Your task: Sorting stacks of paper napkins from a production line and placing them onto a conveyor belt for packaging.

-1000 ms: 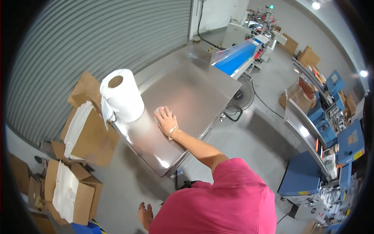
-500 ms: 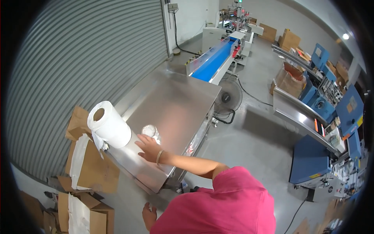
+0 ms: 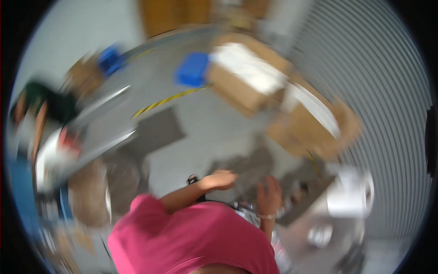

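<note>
Motion blurs the whole picture. In front of my pink shirt, my left hand point(image 3: 221, 179) hangs over the floor; its fingers are smeared, and I see no object in it. My right hand point(image 3: 269, 197), with a bracelet on the wrist, is beside the metal table point(image 3: 299, 228) at the lower right. Its fingers look extended and nothing shows in them. On that table stands a large white roll point(image 3: 346, 202). Nearer to me, a small round whitish object point(image 3: 320, 235) sits on the table, too blurred to name.
Open cardboard boxes with white lining, one farther point(image 3: 251, 75) and one nearer point(image 3: 315, 121), stand by the ribbed shutter point(image 3: 378, 91). A blue bin point(image 3: 192, 69) is beside them. Yellow-black tape point(image 3: 169, 100) marks the floor. At far left another person point(image 3: 48, 102) bends near machinery.
My view has swung round to the left, away from the conveyor toward the boxes. My right hand has moved away from the small round object on the table. My left arm has come up across my front.
</note>
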Tool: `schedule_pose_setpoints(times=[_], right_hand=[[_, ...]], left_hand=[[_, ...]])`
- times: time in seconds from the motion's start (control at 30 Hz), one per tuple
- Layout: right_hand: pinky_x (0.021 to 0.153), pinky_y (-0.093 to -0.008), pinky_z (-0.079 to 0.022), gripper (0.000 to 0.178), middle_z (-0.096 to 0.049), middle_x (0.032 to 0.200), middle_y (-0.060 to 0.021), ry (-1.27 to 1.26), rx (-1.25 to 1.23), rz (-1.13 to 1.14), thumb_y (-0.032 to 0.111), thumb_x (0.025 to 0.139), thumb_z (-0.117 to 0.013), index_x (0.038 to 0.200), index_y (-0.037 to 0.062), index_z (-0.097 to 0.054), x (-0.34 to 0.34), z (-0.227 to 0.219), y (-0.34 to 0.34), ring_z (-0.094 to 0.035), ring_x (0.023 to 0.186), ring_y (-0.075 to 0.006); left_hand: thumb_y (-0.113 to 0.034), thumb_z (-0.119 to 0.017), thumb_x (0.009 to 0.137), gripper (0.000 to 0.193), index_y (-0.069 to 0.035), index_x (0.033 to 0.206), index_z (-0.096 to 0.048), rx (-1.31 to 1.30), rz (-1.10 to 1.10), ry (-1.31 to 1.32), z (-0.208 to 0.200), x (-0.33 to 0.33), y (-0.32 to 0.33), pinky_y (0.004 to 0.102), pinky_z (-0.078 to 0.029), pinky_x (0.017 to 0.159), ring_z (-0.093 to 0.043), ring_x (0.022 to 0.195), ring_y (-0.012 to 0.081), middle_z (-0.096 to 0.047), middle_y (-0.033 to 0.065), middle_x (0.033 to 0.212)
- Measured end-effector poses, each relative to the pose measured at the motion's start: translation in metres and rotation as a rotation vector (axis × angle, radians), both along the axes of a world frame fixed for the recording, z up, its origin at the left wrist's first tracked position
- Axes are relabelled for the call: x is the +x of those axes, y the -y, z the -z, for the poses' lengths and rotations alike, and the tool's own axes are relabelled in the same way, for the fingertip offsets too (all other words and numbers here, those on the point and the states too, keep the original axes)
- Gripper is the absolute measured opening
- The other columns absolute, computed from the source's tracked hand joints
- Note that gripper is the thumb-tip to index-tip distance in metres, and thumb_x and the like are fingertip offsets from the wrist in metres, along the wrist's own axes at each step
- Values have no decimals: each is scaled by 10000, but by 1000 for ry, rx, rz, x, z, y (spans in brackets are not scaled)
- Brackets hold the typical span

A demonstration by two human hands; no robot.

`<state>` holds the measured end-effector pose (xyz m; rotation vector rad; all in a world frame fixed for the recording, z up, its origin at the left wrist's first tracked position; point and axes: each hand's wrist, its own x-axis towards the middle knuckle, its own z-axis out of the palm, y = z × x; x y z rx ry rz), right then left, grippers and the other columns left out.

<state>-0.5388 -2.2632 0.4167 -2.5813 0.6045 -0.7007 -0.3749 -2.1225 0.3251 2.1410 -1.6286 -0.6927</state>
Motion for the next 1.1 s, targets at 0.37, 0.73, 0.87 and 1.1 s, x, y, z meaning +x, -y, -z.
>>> schedule_pose_setpoints(times=[0.37,0.73,0.87,1.1], right_hand=[[800,-442,-467,314,-619,1041,-179,-155,99,-784,206,833,-617,1086,22,-585,247,4,-123,-586,947,-376],[831,-436,-473,388,-618,1091,-170,-631,-12,-1218,291,833,-616,1157,82,-576,378,-5,-205,-586,992,-361],[760,-379,-502,372,-642,1036,-150,-526,-36,-1301,258,810,-637,1124,60,-604,434,3,-203,-635,870,-298],[737,-381,-512,370,-649,1012,-158,-527,-53,-1434,243,805,-647,1110,38,-603,558,27,-183,-647,832,-304]], left_hand=[[-222,-596,843,271,-16,1015,-557,-157,-899,42,-85,111,-207,452,-473,815,-599,936,352,-618,176,924],[-272,-644,836,264,-32,739,-591,-425,-1400,269,-117,165,-293,420,-464,601,-584,655,313,-570,116,654],[-272,-616,854,241,-31,841,-616,-460,-1490,281,-110,186,-296,423,-471,630,-589,696,325,-581,125,693],[-221,-627,832,204,-46,937,-619,-336,-1745,315,-110,247,-271,416,-487,678,-601,764,322,-600,121,776]])
